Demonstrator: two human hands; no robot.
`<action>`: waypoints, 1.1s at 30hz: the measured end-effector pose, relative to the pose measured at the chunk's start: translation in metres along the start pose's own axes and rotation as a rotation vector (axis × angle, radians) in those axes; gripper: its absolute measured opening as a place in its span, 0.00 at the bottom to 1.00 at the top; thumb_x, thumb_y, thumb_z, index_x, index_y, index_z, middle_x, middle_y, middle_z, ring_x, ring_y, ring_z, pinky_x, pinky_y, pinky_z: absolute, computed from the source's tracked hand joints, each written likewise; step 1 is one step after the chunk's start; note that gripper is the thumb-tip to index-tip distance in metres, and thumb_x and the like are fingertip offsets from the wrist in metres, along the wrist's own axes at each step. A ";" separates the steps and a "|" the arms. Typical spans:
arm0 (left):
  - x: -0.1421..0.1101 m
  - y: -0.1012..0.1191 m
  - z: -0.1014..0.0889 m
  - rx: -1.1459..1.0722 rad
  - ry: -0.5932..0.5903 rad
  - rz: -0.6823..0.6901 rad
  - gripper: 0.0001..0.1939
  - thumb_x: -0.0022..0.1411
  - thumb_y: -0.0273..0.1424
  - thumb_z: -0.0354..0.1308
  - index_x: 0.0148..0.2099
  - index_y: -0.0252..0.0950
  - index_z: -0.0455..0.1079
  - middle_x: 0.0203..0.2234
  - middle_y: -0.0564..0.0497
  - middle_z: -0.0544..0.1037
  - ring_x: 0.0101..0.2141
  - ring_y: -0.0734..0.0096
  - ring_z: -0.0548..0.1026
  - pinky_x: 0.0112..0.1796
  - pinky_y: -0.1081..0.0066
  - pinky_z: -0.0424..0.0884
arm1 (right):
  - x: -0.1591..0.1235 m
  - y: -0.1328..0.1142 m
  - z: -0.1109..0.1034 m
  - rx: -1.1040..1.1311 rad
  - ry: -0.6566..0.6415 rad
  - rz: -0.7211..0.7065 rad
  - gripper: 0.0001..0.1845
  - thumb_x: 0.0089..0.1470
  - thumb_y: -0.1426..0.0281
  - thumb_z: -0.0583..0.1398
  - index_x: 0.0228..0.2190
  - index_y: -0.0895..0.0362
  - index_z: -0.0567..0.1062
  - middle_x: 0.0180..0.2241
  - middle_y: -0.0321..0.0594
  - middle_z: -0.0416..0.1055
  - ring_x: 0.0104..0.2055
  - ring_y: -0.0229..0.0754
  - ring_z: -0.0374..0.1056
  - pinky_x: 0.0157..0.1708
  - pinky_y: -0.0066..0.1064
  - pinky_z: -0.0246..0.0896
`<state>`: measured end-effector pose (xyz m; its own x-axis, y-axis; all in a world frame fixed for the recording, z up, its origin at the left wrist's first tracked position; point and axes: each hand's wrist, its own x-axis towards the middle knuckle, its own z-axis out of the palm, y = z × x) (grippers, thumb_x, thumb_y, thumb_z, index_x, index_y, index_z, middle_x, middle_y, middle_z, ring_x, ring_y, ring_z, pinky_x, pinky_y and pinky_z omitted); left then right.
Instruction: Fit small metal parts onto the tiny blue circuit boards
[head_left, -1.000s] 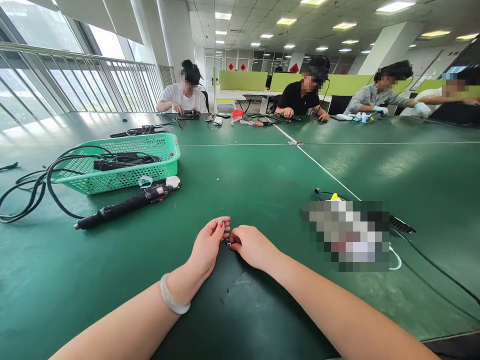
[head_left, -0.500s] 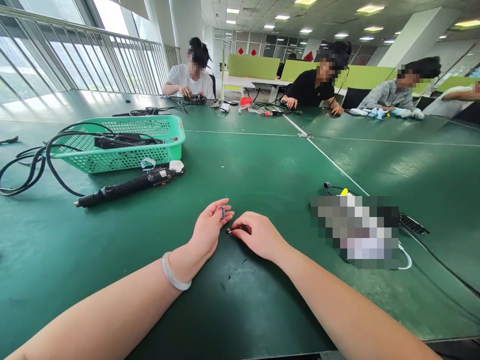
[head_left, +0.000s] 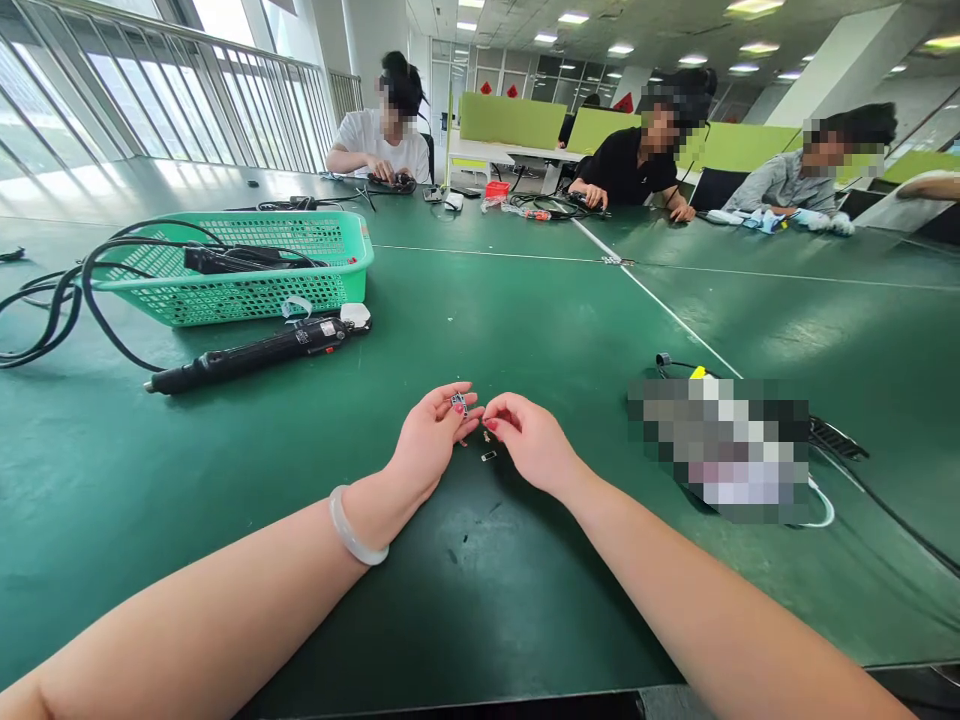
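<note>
My left hand (head_left: 431,435), a pale bangle on its wrist, is closed on a small blue-grey and white part (head_left: 460,403), held between thumb and fingers. Its exact kind is too small to make out. Close beside it, my right hand (head_left: 536,440) is pinched, thumb against index finger; whatever may be between the fingertips is too small to name. A tiny rectangular piece with a light outline (head_left: 489,456) lies on the green tabletop (head_left: 480,600) below the fingertips. Just above it shows a tiny brownish piece (head_left: 487,437), and whether it is held or lying cannot be told.
A black electric screwdriver (head_left: 259,350) lies at the left, before a green basket (head_left: 240,298) holding black cables and a black box. A blurred-out object (head_left: 720,450) with cables sits at the right. Several people work along the far side.
Both hands have shifted slightly up and right in view. My right fingertips have risen from the table beside my left hand, and the tiny rectangular piece now shows beneath them.
</note>
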<state>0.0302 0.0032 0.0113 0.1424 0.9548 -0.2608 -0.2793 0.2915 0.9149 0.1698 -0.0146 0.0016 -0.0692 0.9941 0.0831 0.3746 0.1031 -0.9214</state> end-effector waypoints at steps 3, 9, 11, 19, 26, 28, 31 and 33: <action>0.000 -0.003 -0.001 0.023 -0.070 0.023 0.14 0.61 0.20 0.51 0.49 0.32 0.68 0.45 0.44 0.75 0.39 0.75 0.77 0.52 0.64 0.69 | 0.002 0.001 -0.002 0.277 -0.007 0.092 0.07 0.49 0.67 0.57 0.31 0.57 0.69 0.24 0.31 0.66 0.24 0.33 0.60 0.27 0.29 0.57; -0.001 -0.009 -0.003 0.101 -0.200 0.111 0.20 0.54 0.19 0.58 0.50 0.32 0.68 0.44 0.44 0.76 0.33 0.75 0.76 0.48 0.62 0.70 | 0.005 0.003 -0.002 0.487 0.014 0.144 0.15 0.41 0.62 0.64 0.31 0.59 0.75 0.22 0.32 0.68 0.24 0.32 0.61 0.29 0.31 0.61; -0.001 -0.010 -0.003 0.108 -0.203 0.117 0.20 0.53 0.18 0.58 0.50 0.32 0.68 0.47 0.43 0.75 0.35 0.75 0.76 0.48 0.63 0.70 | 0.005 0.004 -0.003 0.524 0.030 0.186 0.17 0.37 0.61 0.67 0.29 0.60 0.75 0.22 0.34 0.70 0.24 0.33 0.63 0.29 0.31 0.62; -0.002 -0.010 -0.003 0.148 -0.251 0.108 0.22 0.53 0.20 0.60 0.51 0.32 0.69 0.41 0.46 0.78 0.36 0.71 0.77 0.49 0.61 0.70 | 0.005 0.002 -0.002 0.469 0.110 0.231 0.20 0.33 0.57 0.69 0.25 0.61 0.77 0.20 0.36 0.70 0.23 0.33 0.61 0.25 0.29 0.59; -0.003 -0.010 -0.004 0.264 -0.229 0.115 0.22 0.54 0.20 0.57 0.53 0.34 0.69 0.42 0.45 0.79 0.37 0.70 0.77 0.49 0.62 0.69 | 0.004 0.005 0.000 0.351 0.158 0.226 0.22 0.36 0.52 0.67 0.24 0.60 0.77 0.16 0.31 0.62 0.20 0.31 0.52 0.22 0.28 0.48; -0.003 -0.010 -0.004 0.250 -0.230 0.127 0.22 0.53 0.20 0.58 0.51 0.34 0.70 0.42 0.46 0.79 0.38 0.70 0.77 0.49 0.62 0.69 | 0.004 0.007 0.002 0.342 0.208 0.210 0.22 0.36 0.52 0.66 0.24 0.59 0.76 0.17 0.31 0.63 0.21 0.32 0.53 0.22 0.28 0.49; -0.003 -0.009 -0.003 0.197 -0.240 0.127 0.20 0.53 0.20 0.59 0.50 0.34 0.70 0.38 0.47 0.79 0.38 0.71 0.77 0.49 0.63 0.68 | 0.004 0.006 0.006 0.286 0.245 0.173 0.20 0.40 0.52 0.65 0.22 0.58 0.75 0.20 0.34 0.68 0.23 0.34 0.57 0.25 0.29 0.54; -0.003 -0.009 -0.002 0.158 -0.246 0.111 0.20 0.54 0.21 0.59 0.50 0.34 0.70 0.35 0.48 0.79 0.36 0.72 0.76 0.48 0.63 0.69 | 0.003 0.005 0.008 0.194 0.256 0.139 0.18 0.44 0.54 0.63 0.22 0.58 0.74 0.22 0.36 0.70 0.25 0.35 0.60 0.28 0.30 0.57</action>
<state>0.0302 -0.0025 0.0035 0.3505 0.9321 -0.0916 -0.1580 0.1552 0.9752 0.1640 -0.0115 -0.0059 0.2137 0.9767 0.0214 0.1795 -0.0178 -0.9836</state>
